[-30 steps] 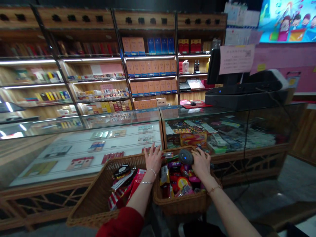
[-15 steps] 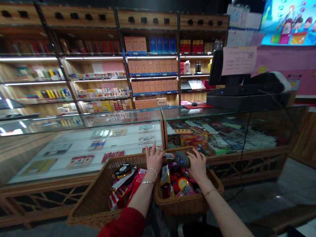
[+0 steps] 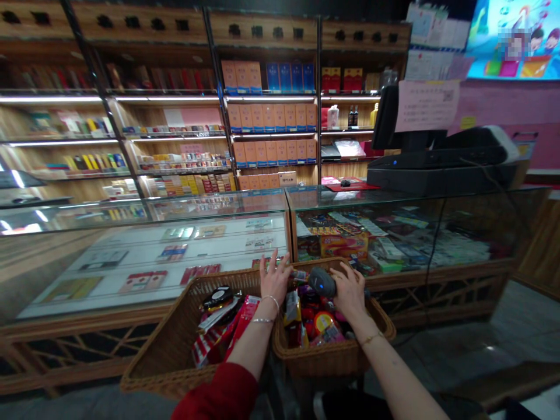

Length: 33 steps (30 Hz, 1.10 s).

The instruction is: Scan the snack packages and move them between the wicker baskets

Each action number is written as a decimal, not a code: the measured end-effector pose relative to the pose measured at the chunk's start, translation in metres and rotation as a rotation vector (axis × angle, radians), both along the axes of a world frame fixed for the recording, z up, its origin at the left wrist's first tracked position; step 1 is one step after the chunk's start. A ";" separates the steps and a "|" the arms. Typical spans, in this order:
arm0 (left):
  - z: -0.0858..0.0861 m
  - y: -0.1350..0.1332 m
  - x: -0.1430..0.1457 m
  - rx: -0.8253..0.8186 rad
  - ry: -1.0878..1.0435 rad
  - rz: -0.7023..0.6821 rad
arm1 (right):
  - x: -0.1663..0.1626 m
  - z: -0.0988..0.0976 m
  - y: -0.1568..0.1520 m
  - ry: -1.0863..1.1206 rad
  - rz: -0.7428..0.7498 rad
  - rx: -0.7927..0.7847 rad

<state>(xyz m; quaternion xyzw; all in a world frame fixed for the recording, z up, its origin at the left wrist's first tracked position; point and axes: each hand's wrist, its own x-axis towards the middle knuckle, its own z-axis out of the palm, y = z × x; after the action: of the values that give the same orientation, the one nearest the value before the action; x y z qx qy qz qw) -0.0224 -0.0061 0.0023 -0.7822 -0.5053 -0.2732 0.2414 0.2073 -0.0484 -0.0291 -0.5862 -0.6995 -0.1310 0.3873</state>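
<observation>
My right hand (image 3: 350, 291) grips a dark barcode scanner (image 3: 322, 282) with a blue light, held over the right wicker basket (image 3: 332, 361) full of colourful snack packets (image 3: 317, 321). My left hand (image 3: 275, 280) hovers at that basket's far left rim with its fingers spread and nothing in it; bracelets circle the wrist. A small tube-like item (image 3: 298, 274) lies just right of its fingers. The left wicker basket (image 3: 161, 361) holds red and white packets (image 3: 223, 326).
A glass display counter (image 3: 219, 204) with goods under it stands right behind the baskets. A black till and monitor (image 3: 437, 157) sit on its right end, with a cable (image 3: 433, 251) hanging down the front. Lit shelves of boxes (image 3: 271, 122) fill the back wall.
The hands and scanner have shifted slightly left and up in the picture as my head moved. The left hand's fingers stay spread; the right keeps hold of the scanner.
</observation>
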 end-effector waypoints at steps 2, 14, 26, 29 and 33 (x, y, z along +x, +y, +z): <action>-0.002 0.002 0.000 0.018 0.003 -0.004 | 0.001 -0.002 0.001 0.009 0.012 0.001; -0.001 0.001 0.001 0.010 0.010 -0.008 | 0.000 -0.001 -0.001 0.038 0.031 0.012; -0.004 0.004 0.000 0.028 0.007 -0.038 | 0.001 -0.003 0.000 0.028 0.017 0.005; -0.005 0.005 0.000 0.020 0.006 -0.037 | 0.001 -0.004 0.001 0.017 0.014 -0.001; -0.005 0.005 0.000 0.015 -0.003 -0.041 | 0.001 -0.005 0.001 0.010 0.015 0.016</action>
<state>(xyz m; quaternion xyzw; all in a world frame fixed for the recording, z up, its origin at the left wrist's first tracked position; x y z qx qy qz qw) -0.0227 -0.0013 -0.0027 -0.7899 -0.4876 -0.2832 0.2409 0.2087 -0.0471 -0.0339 -0.5786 -0.7009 -0.1308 0.3962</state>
